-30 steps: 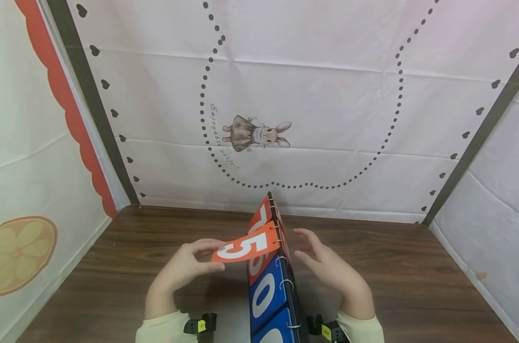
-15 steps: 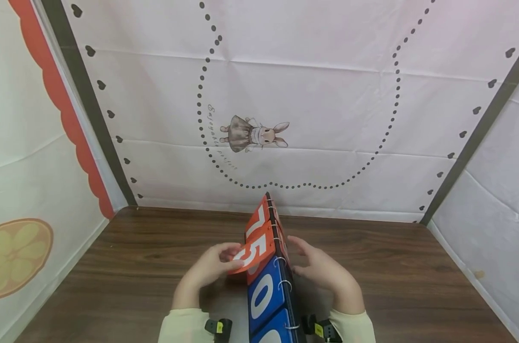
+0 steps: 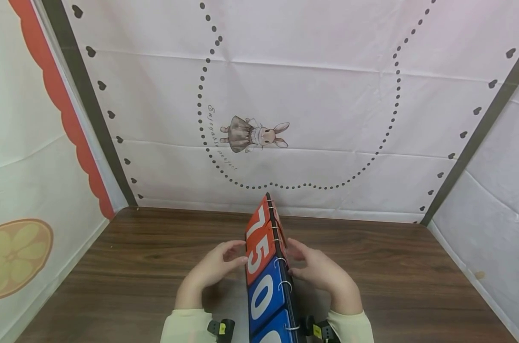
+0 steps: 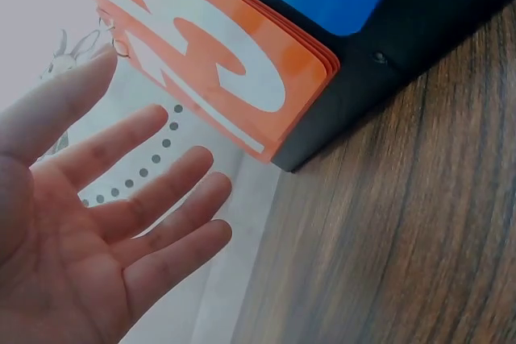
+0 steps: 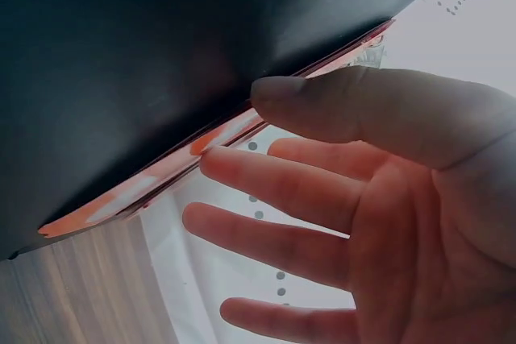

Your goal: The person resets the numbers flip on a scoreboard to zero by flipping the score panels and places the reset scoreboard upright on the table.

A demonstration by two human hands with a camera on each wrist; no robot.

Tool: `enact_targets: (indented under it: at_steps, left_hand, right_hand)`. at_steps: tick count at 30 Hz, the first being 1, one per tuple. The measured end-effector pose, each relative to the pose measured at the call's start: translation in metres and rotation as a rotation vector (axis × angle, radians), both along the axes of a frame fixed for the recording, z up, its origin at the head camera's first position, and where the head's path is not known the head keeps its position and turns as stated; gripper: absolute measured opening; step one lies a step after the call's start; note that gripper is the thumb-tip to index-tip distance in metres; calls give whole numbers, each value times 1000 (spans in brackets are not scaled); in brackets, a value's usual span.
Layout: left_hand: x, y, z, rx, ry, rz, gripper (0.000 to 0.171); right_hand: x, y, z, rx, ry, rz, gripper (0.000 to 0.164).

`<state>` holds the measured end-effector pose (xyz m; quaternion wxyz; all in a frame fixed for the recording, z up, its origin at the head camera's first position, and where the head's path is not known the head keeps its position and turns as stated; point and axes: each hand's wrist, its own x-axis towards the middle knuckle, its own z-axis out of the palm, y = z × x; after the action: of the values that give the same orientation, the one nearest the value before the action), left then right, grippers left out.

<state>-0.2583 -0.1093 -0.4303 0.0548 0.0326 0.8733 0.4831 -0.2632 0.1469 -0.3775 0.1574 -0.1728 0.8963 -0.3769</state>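
A flip scoreboard (image 3: pixel 288 295) stands like a tent on the table. Its near-left face carries orange-red cards and blue cards on metal rings. The orange card with a white 5 (image 3: pixel 259 250) lies flat against the board. Beside that card's outer edge, my left hand (image 3: pixel 216 267) has its fingers spread and relaxed; the left wrist view shows a gap between them and the card. On the board's other side is my right hand (image 3: pixel 317 269), fingers extended. In the right wrist view its thumb and index fingertip are close to the orange-red cards (image 5: pixel 121 195) there; contact is unclear.
Blue cards with a white 0 (image 3: pixel 263 295) fill the board's nearer half. Brown wood-grain table (image 3: pixel 392 267) extends to both sides. A white printed cloth (image 3: pixel 328 119) hangs behind, with further cloth walls at left and right.
The 5 card, pinched and raised by the left hand earlier, has come down flat on the board. My left hand moved right and released it; my right hand shifted slightly left, closer to the board.
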Motion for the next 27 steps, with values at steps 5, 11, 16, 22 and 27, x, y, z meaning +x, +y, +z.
enact_targets:
  at_steps: [5,11,16,22,27]
  left_hand:
    - [-1,1,0,4,-6,-26,50]
    - [0,1,2,25,-3,-24,50]
    - [2,5,8,56,30,-47,48]
    - [6,15,24,106,106,-159,47]
    - [10,24,34,114,146,-283,44]
  right_hand:
    - [1,3,1,18,13,30,54]
    - [2,7,6,80,128,-15,41]
    - [4,16,13,91,355,-95,40]
    - [6,23,22,10,513,-286,74]
    - [11,19,30,-164,370,-479,97]
